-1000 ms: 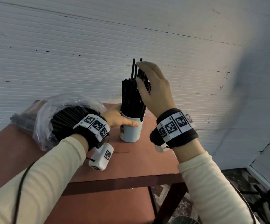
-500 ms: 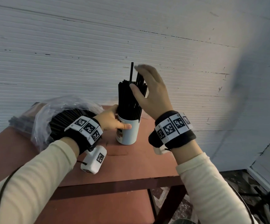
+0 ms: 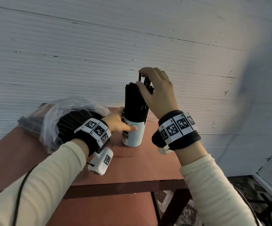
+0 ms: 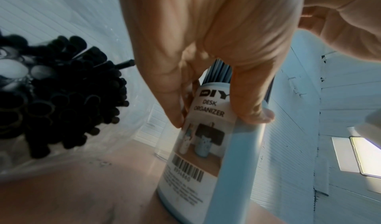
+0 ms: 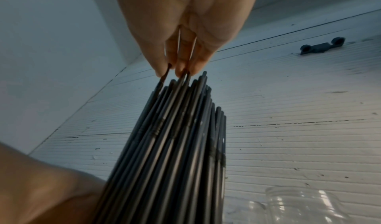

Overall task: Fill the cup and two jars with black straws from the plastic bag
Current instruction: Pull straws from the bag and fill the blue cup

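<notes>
A white cup (image 3: 134, 136) with a printed label (image 4: 206, 146) stands on the red-brown table (image 3: 148, 168), packed with upright black straws (image 3: 135, 101). My left hand (image 3: 124, 123) grips the cup near its rim, thumb in front and fingers round the side (image 4: 216, 64). My right hand (image 3: 156, 92) is over the bundle, with fingertips (image 5: 181, 71) touching the tops of the tallest straws (image 5: 175, 137) and the thumb against the near side. A clear plastic bag (image 3: 63, 115) of black straws (image 4: 62, 97) lies to the left. A clear jar (image 5: 305, 206) stands behind the cup.
A white ribbed wall (image 3: 99, 54) rises directly behind the table. The table's front edge (image 3: 115, 186) and right corner are close to my arms, with patterned floor (image 3: 189, 209) below to the right. A second clear jar's base (image 4: 160, 152) shows behind the cup.
My right hand has shifted from the side of the bundle up onto the tips of the protruding straws. My left hand has kept its hold on the cup.
</notes>
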Tool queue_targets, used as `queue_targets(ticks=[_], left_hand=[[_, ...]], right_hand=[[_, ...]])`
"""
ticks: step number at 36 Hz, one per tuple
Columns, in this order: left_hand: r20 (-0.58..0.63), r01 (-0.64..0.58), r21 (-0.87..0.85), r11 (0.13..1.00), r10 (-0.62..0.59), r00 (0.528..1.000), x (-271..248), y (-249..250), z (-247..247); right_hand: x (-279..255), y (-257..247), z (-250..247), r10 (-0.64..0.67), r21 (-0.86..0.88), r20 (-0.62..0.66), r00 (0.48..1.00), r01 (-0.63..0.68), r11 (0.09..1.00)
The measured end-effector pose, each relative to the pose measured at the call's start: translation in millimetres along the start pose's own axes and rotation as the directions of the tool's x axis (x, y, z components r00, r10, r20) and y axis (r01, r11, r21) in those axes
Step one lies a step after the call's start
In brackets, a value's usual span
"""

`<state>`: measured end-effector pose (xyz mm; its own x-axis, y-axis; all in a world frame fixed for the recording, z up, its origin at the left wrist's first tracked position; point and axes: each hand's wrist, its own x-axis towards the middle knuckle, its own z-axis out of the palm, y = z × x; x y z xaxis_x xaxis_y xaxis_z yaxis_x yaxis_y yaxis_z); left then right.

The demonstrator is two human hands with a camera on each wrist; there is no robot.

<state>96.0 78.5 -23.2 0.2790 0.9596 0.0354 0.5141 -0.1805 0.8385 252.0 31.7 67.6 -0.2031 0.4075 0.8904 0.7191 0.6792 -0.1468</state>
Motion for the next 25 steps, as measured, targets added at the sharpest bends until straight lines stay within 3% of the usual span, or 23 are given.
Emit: queue_targets(ticks=[3, 9, 15, 19, 25], left_hand=[[-0.007, -0.009, -0.006, 1.000, 0.009, 1.000, 2, -1, 1], [-0.019, -0.001, 0.009, 1.000, 0.001, 1.000, 5, -5, 2], [-0.011, 0.018, -0.007, 1.000, -0.018, 1.000, 7, -7, 2], [-0.007, 0.015, -0.014, 1.000, -0.015, 1.000, 5, -6, 1], [0.016, 0.001, -0.046, 0.999, 0.000, 1.000, 4, -5, 0]], right_hand=[[-1, -4, -2, -0.068, -0.074, -0.029, 0.997, 0.066, 0.995], [-10, -6, 6, -0.039, -0.031, 0.077, 0.996, 0.041, 0.999], [-19, 1, 17, -0.029, -0.105, -0.029, 0.999, 0.026, 0.994], [-18, 0, 17, -0.019, -0.076, -0.028, 0.999, 0.016, 0.997], [-1, 11, 10, 0.103, -0.030, 0.103, 0.989, -0.101, 0.994]])
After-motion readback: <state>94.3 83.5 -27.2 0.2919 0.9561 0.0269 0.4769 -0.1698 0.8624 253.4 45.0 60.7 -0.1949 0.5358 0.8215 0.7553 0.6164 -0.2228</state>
